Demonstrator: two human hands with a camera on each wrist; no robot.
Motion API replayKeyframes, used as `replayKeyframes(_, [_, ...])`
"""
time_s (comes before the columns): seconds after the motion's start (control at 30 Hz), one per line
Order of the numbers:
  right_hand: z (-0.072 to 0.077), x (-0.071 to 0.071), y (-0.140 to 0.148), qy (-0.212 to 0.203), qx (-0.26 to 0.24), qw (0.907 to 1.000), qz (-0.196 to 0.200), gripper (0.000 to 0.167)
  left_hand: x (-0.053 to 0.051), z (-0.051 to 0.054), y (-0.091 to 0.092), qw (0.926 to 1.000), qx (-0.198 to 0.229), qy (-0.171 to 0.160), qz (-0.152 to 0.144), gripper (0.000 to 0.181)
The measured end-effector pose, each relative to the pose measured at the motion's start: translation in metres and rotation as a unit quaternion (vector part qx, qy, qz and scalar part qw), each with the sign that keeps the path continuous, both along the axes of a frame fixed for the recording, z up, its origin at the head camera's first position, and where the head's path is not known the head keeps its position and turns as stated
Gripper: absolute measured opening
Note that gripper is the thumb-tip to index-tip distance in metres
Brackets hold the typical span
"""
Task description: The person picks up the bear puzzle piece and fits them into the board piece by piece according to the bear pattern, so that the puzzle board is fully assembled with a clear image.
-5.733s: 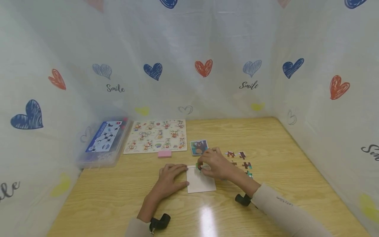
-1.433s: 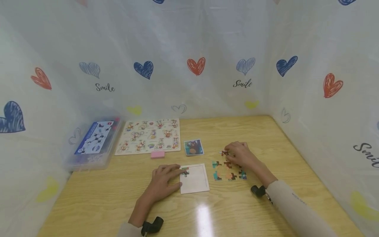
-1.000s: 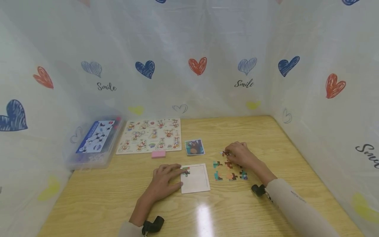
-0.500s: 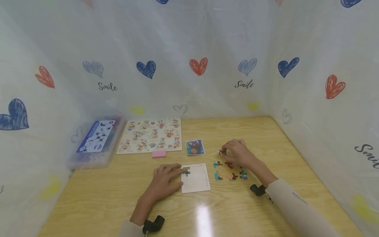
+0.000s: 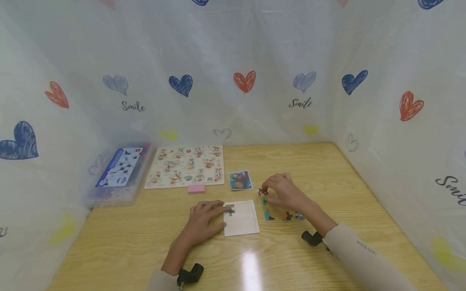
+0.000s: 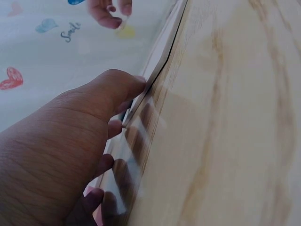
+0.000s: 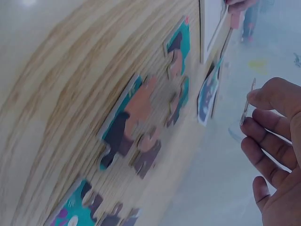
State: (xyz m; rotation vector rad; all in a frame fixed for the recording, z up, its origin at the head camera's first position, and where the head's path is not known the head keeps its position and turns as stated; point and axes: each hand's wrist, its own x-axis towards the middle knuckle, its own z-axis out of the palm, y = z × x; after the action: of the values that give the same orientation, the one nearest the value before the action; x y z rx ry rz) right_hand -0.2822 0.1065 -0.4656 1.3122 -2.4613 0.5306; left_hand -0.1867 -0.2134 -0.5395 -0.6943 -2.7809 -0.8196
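Observation:
In the head view, a white puzzle board [image 5: 242, 224] lies flat on the table, with a small green and brown jigsaw piece [image 5: 230, 210] in its upper left corner. My left hand [image 5: 201, 220] rests along the board's left edge, index fingertip by that piece and thumb lower down. The left wrist view shows the thumb touching the board's rim [image 6: 164, 49]. To the right of the board, my right hand [image 5: 285, 195] pinches a brown jigsaw piece [image 5: 262, 192] between thumb and fingertips, above the table. Several loose jigsaw pieces [image 7: 127, 127] lie below it, partly covered by the hand.
A picture card of a bear [image 5: 240, 180] lies behind the board. Farther left are a pink block [image 5: 196, 188], a wooden board with printed figures [image 5: 185, 166] and a clear plastic case [image 5: 116, 173]. A heart-printed curtain [image 5: 269, 113] encloses the table.
The first piece went down in the board's corner. My right hand then moved to the loose pieces, took up a brown one and carried it left. The left hand stayed at the board's edge.

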Motion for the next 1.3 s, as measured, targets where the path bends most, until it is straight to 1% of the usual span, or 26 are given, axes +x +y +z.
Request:
replayKeyframes(0.17, [-0.001,0.006,-0.011,0.004,0.005,0.9999,0.013,0.015,0.000,0.000,0.001,1.0000,-0.002,0.006,0.000,0.049])
replayKeyframes(0.27, [-0.003,0.008,-0.017,0.001,0.010,0.9998,0.020,0.014,0.000,0.001,0.002,1.0000,-0.001,0.001,0.000,0.048])
replayKeyframes(0.4, [-0.004,0.012,-0.025,-0.011,0.011,0.9994,0.031,0.016,0.001,0.002,0.002,1.0000,0.000,-0.007,0.000,0.049])
replayKeyframes(0.57, [-0.004,0.017,-0.033,-0.028,0.013,0.9987,0.041,0.016,0.001,0.003,0.001,1.0000,-0.001,-0.002,-0.001,0.049])
replayKeyframes(0.7, [-0.006,0.018,-0.040,-0.027,0.027,0.9987,0.033,0.017,0.001,0.003,0.001,1.0000,-0.005,0.000,0.003,0.049])
replayKeyframes(0.83, [-0.007,0.018,-0.046,-0.029,0.043,0.9983,0.028,0.020,0.001,0.004,0.001,1.0000,0.000,0.002,0.006,0.048])
replayKeyframes(1.0, [-0.011,0.018,-0.054,-0.022,0.064,0.9973,0.028,0.021,0.002,0.003,0.001,1.0000,0.002,-0.005,0.007,0.047])
replayKeyframes(1.07, [-0.012,0.019,-0.057,-0.024,0.067,0.9970,0.030,0.021,0.001,0.003,0.001,0.9999,0.001,-0.010,0.007,0.048])
replayKeyframes(1.3, [-0.017,0.019,-0.065,-0.034,0.069,0.9964,0.035,0.019,0.001,0.003,0.001,1.0000,-0.003,-0.004,0.008,0.048])
